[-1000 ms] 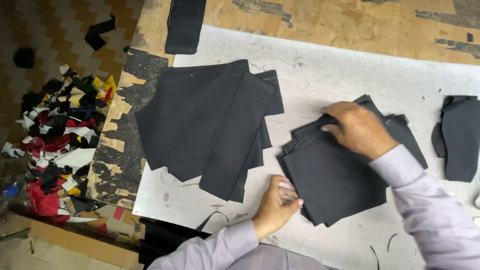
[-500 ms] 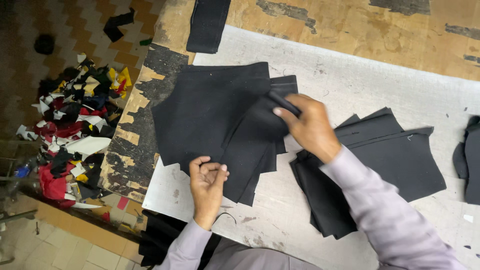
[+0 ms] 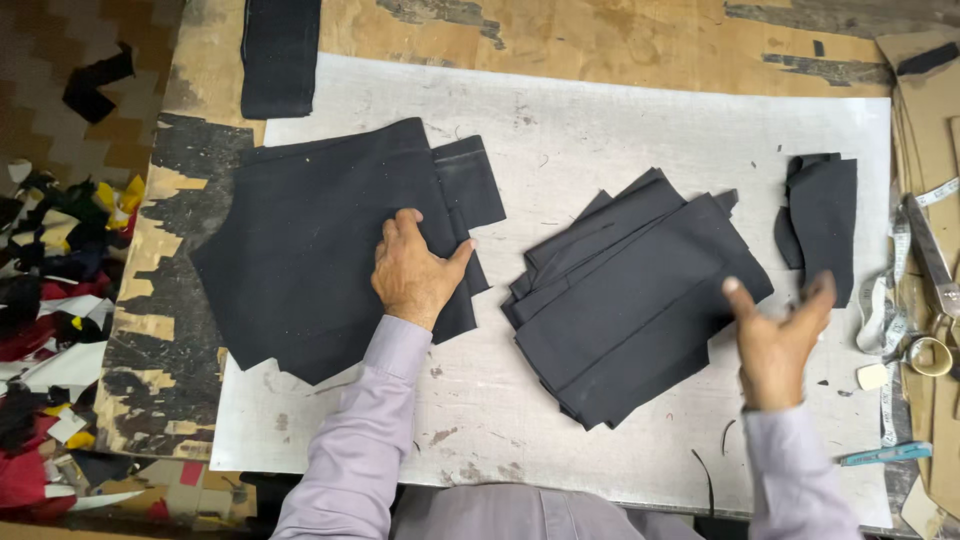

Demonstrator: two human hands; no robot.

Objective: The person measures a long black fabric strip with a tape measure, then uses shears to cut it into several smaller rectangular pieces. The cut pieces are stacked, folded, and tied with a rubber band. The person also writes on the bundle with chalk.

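Note:
My left hand [image 3: 415, 272] lies flat, fingers spread, on the right side of a large pile of dark cut fabric pieces [image 3: 300, 250] at the left of the white work sheet [image 3: 600, 120]. A second fanned stack of dark fabric pieces [image 3: 630, 290] sits in the middle. My right hand [image 3: 778, 330] hovers just right of that stack, palm up, fingers apart and holding nothing. A small folded dark piece [image 3: 825, 225] lies farther right.
A dark fabric strip [image 3: 280, 55] lies at the table's far left edge. At the right are a measuring tape [image 3: 880, 300], a tape roll [image 3: 930, 355], white chalk [image 3: 872, 376], a blue pen-like tool [image 3: 885, 455] and cardboard patterns [image 3: 930, 100]. Colourful scraps [image 3: 50, 300] cover the floor on the left.
My right hand carried a dark piece from the middle stack onto the left pile, let it go and came back to the right, empty. My left hand moved onto the left pile.

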